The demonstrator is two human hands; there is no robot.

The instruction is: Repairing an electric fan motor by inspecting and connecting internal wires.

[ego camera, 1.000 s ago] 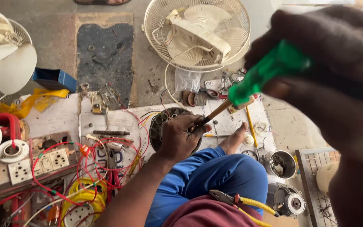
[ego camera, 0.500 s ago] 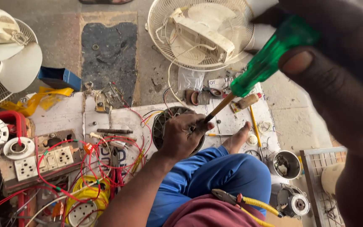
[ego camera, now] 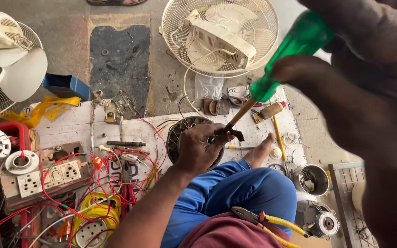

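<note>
So the right hand (ego camera: 373,92) fills the whole right side of the frame, super close to the camera and blurry, fingers wrapped tight around the green handle of a screwdriver (ego camera: 295,50). The shaft runs on a diagonal from upper right down to lower left, and its tip lands right at the middle of the frame, where the left hand (ego camera: 201,149) is.

That left hand is curled closed over a round dark fan motor (ego camera: 175,138) sitting on the white board (ego camera: 70,126), fingers pinched around a small dark part right at the screwdriver tip. Can't tell exactly what that little piece is, it's too small. The hands themselves are well apart, joined only by the screwdriver. The left one is clearly the nearer to the motor, actually touching it; the right reaches it only through the tool, along that diagonal.

Around it: a white table fan cage (ego camera: 220,36) lying flat at the top centre, yellow-handled pliers (ego camera: 267,220) resting on the lap at the bottom, a metal cup (ego camera: 311,179) lower right, and a switch-and-socket board (ego camera: 47,174) tangled in red wires (ego camera: 111,183) on the left. A bare foot (ego camera: 260,151) sticks out just right of the motor.
</note>
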